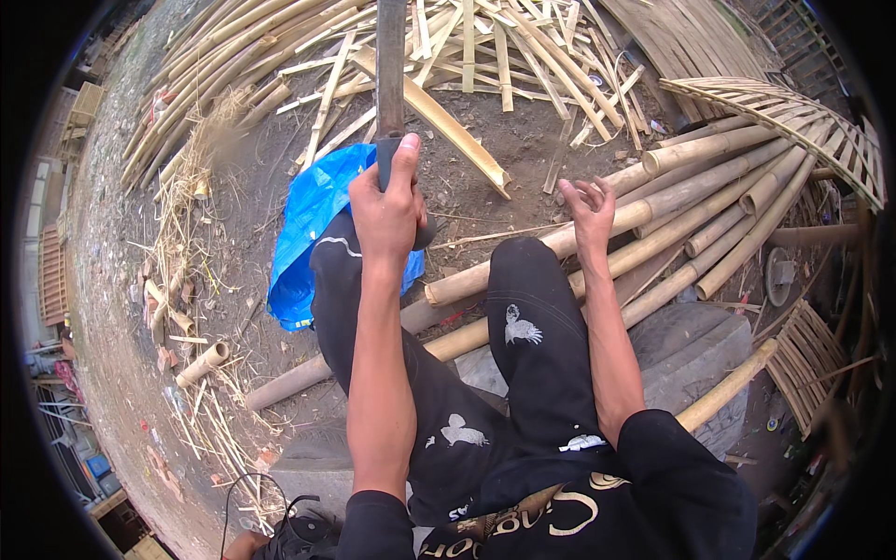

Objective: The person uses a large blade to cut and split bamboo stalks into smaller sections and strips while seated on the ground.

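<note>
My left hand point(385, 210) is wrapped round the dark handle of a machete point(390, 79), thumb along the top. Its long, worn blade points straight away from me. My right hand point(591, 215) is raised beside my right knee, fingers apart and slightly curled, with nothing in them. Just beyond the blade, a split bamboo length point(457, 140) lies slanting on the dirt. Whole bamboo poles point(523, 266) run from under my legs toward the right, passing behind my right hand. A crumpled blue tarp point(303, 224) lies beside my left knee, partly hidden by that leg.
Many bamboo strips point(504, 56) are heaped at the far side, and long poles point(210, 79) lie far left. A bamboo lattice point(784, 112) stands at the right. Stone blocks point(695, 364) sit near my right leg; a black bag point(303, 539) is lower left.
</note>
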`<move>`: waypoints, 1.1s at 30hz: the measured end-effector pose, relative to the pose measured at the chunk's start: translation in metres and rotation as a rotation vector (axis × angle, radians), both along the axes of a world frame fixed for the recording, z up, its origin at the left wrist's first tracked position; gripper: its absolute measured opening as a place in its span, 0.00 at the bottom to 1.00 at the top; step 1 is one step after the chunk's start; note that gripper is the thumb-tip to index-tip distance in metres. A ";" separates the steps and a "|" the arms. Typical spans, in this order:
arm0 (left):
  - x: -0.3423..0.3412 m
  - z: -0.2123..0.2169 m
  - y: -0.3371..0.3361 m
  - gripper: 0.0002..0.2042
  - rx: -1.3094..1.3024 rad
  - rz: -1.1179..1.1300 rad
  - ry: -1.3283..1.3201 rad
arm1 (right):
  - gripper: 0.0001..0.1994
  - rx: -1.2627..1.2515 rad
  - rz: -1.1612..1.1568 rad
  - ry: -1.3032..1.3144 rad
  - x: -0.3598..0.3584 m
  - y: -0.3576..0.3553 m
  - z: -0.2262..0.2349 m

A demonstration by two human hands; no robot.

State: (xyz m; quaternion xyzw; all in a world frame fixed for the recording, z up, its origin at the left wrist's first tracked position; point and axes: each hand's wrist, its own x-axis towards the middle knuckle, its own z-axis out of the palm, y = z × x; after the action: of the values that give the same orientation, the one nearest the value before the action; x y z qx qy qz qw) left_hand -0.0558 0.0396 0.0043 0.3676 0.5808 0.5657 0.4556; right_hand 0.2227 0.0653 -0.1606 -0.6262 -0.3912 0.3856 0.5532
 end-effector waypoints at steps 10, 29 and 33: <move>0.066 -0.125 0.035 0.29 -0.433 -0.119 -0.023 | 0.43 -0.454 0.596 -0.209 -0.085 -0.043 0.056; 0.058 -0.314 0.130 0.29 -0.106 -0.734 1.343 | 0.15 -0.657 0.373 0.260 0.018 -0.034 -0.010; 0.091 -0.332 0.129 0.31 -0.168 -0.582 1.426 | 0.14 -0.788 0.355 0.183 0.036 -0.023 0.001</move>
State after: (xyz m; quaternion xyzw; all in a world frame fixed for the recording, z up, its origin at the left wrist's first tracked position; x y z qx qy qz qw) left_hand 0.0349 0.1684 -0.3273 0.7448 0.6549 0.0038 0.1280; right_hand 0.2590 0.0426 -0.1601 -0.6756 -0.2651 0.6483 0.2299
